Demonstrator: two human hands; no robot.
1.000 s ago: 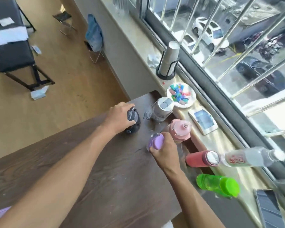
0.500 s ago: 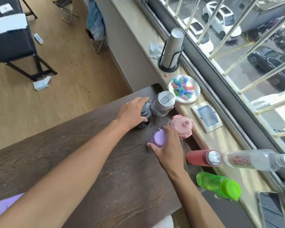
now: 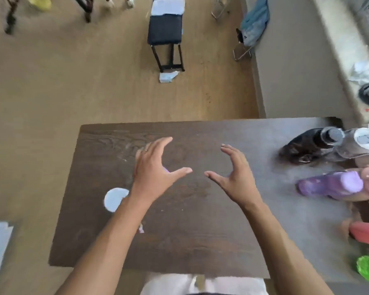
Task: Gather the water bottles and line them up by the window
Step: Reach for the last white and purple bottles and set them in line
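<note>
- Both hands off the bottles now, pulled back from the window-side edge to the middle of the table (image 3: 200,241).
- Dark bottle (image 3: 307,145), clear bottle (image 3: 358,143) and purple bottle (image 3: 332,185) left grouped along the table's right edge; looks like that batch is placed.
- Left hand (image 3: 153,169) spread wide, empty, hovering over something purple, mostly hidden.
- Right hand (image 3: 232,173) wide open too, holding nothing.
- White lid (image 3: 115,199) near the left edge, probably another bottle to fetch.
</note>
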